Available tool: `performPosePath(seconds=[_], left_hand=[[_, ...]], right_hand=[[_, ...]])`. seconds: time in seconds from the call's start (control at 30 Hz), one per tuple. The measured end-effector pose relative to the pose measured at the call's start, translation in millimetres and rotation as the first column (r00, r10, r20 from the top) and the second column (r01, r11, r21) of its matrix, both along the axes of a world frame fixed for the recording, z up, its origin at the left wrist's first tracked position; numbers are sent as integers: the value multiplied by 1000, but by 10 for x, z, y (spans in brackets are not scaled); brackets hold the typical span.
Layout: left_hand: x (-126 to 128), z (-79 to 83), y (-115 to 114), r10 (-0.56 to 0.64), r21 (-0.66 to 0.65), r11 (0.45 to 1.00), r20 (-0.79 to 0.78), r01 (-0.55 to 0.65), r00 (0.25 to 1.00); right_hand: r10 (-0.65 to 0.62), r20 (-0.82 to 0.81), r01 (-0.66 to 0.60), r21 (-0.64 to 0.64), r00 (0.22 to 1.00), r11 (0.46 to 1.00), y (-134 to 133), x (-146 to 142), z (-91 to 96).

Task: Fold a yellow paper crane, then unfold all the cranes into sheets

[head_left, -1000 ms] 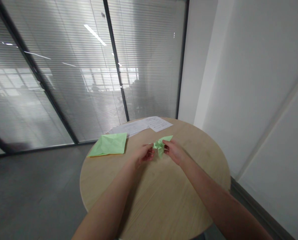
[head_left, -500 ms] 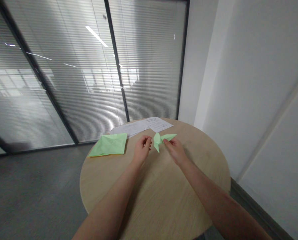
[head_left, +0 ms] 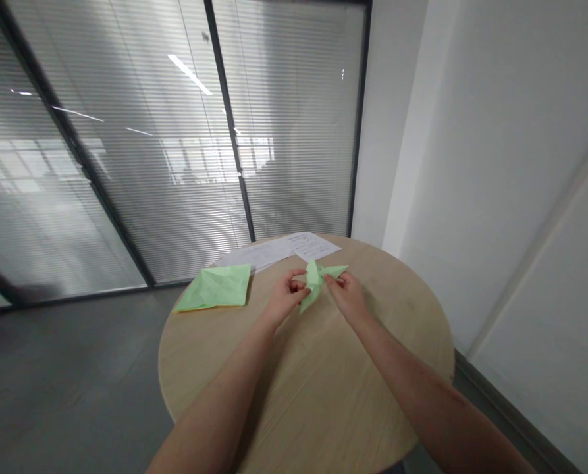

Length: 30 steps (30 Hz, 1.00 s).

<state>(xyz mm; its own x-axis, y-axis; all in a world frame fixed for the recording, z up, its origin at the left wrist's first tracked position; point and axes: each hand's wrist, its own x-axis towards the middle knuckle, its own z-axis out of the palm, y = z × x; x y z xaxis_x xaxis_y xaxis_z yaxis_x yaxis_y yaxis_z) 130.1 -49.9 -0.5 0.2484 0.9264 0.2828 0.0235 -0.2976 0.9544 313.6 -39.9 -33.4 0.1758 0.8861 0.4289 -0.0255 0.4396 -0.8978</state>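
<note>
A light-green origami bird [head_left: 314,277], its folded points sticking out at the top, bottom and right, is held above the table between my two hands. My right hand [head_left: 347,296] pinches it by the right side, near the base of the point that extends to the right. My left hand [head_left: 288,295] is at its left edge, thumb against the lower flap and index finger reaching to the upper part. Exactly how the left fingertips grip the paper is partly hidden.
On the left of the round wooden table [head_left: 373,408] lies a stack of creased green paper [head_left: 217,287]. White printed sheets [head_left: 313,245] lie at the far edge. Behind are a glass partition with blinds [head_left: 303,131] and, at right, a white wall [head_left: 511,164].
My left hand was curled and apart from the origami bird; now its thumb and index finger have come onto it. The lower flap has swung down and left. My right hand keeps its pinch.
</note>
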Motion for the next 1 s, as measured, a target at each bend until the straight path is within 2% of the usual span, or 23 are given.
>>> performPosePath(seconds=[0.1,0.37,0.53,0.67,0.83,0.9,1.0], left_hand=[[-31,-21,39,42,40,998,-19,-41,999],[-72,17,64,151,122,983,-119,-136,981],[-70,22,64,153,127,983,-140,-135,978],[-51,32,23,148,76,987,-101,-141,984],[-36,34,-18,79,-110,992,100,-68,992],[-28,34,-19,55,-139,989,99,-41,994],[-6,45,-23,47,-114,993,63,-39,997]], right_hand=[[2,-28,-2,10,1000,1000,-1,12,25],[23,-113,-32,-80,993,996,23,25,11],[73,-173,-91,-102,982,991,34,31,1],[105,-207,-134,-130,973,982,29,26,12],[195,-264,-223,-82,945,971,21,5,23],[239,-306,-270,-63,921,961,8,-9,34],[295,-340,-330,-48,893,943,-26,-29,55]])
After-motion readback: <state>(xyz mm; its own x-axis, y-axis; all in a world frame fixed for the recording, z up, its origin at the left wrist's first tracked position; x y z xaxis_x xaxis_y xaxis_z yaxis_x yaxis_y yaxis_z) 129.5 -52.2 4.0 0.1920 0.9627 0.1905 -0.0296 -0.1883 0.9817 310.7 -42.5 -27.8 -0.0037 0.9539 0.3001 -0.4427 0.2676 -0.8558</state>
